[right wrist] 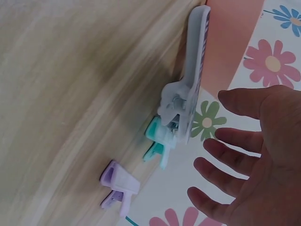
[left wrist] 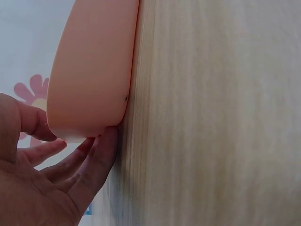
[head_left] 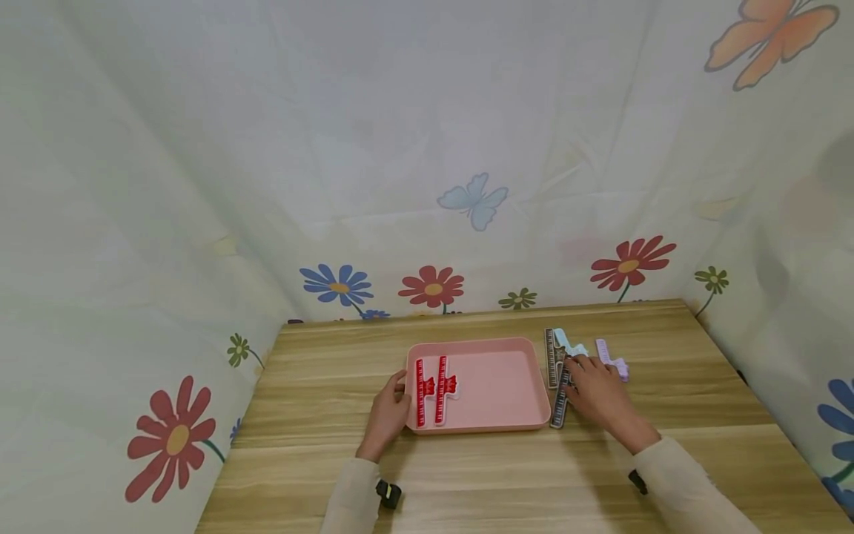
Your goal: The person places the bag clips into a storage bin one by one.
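My left hand (head_left: 388,415) holds the left end of a shallow pink tray (head_left: 497,423); in the left wrist view, the thumb reaches the rim and the fingers lie along the outer wall (left wrist: 89,70). Two red long-jawed clips (head_left: 420,393) with a piano-key pattern lie side by side in the tray's left part. Over the clips right of the tray hovers my right hand (head_left: 600,393), fingers spread and slightly bent. Under and beside its fingertips are two dark piano-key clips (head_left: 559,408), partly covered. The right wrist view shows a gap between the fingers and the nearest clip (right wrist: 193,61).
A light blue clip (head_left: 569,343) lies behind the dark ones, and a lavender clip (head_left: 612,361) lies farther right. The wooden table (head_left: 480,482) meets a flower-patterned cloth (head_left: 373,222) at its back and sides.
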A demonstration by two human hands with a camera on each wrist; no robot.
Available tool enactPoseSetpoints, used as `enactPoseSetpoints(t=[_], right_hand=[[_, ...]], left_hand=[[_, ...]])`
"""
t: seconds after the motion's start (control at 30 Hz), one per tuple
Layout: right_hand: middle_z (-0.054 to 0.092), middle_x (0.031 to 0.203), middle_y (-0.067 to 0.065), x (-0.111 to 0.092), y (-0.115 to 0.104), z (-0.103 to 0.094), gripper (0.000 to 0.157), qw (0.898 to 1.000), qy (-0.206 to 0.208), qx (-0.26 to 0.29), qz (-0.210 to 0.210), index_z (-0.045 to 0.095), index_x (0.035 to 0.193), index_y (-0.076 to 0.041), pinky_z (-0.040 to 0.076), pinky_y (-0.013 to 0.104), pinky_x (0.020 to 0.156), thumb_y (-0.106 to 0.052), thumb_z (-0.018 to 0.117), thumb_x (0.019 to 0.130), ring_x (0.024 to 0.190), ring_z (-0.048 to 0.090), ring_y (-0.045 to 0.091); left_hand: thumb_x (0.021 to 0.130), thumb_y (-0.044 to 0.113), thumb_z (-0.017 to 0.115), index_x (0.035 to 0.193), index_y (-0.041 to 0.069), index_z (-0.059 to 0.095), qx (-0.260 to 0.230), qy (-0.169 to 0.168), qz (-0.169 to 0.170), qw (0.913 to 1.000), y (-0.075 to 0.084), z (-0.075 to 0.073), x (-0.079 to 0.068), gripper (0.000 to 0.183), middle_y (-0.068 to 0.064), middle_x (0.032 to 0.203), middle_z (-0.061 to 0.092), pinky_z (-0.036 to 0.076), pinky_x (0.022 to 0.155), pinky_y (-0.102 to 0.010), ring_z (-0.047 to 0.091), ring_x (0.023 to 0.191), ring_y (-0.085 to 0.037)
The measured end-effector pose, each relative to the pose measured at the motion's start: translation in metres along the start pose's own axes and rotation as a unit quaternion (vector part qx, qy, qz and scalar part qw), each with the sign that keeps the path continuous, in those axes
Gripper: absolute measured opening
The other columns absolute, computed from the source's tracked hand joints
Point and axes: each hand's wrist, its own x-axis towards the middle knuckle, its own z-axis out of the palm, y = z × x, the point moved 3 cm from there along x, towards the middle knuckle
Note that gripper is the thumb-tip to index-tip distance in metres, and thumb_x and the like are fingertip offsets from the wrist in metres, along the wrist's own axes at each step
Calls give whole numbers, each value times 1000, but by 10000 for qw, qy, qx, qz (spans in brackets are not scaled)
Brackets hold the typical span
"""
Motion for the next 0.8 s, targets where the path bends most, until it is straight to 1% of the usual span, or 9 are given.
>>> enactPoseSetpoints(t=[0.17, 0.33, 0.57, 0.8], right_hand=[[66, 126, 24, -2, 1, 2, 47, 9999, -112, -84, -21, 64, 129, 4, 51, 64, 88, -20, 75, 90, 117, 62, 45], [68, 117, 24, -4, 2, 4, 44, 9998, -108, -136, -137, 67, 122, 6, 54, 59, 82, -18, 78, 87, 107, 65, 43], [67, 97, 20, -4, 3, 6, 35, 9996, -136, -105, -246, 69, 109, 5, 55, 51, 71, -16, 81, 83, 86, 66, 36], [66, 90, 17, -5, 3, 8, 31, 9993, -267, -81, -259, 69, 101, 4, 55, 48, 67, -16, 82, 82, 81, 64, 32]], left_hand=[[98, 9, 52, 149, 5, 49, -19, -3, 7, 10000, 0, 0, 1, 51, -25, 127, 67, 59, 85, -44, 71, 108, -33], [98, 9, 52, 149, 6, 50, 5, 9, 13, 10000, 1, 0, 0, 51, -25, 127, 68, 58, 86, -45, 71, 108, -34], [97, 9, 52, 149, 7, 50, 35, 24, 25, 10000, 2, -1, 0, 52, -25, 127, 68, 58, 87, -46, 71, 108, -34], [97, 9, 52, 149, 7, 50, 51, 24, 18, 10000, 1, -1, -1, 52, -25, 127, 68, 58, 88, -47, 71, 109, -34]])
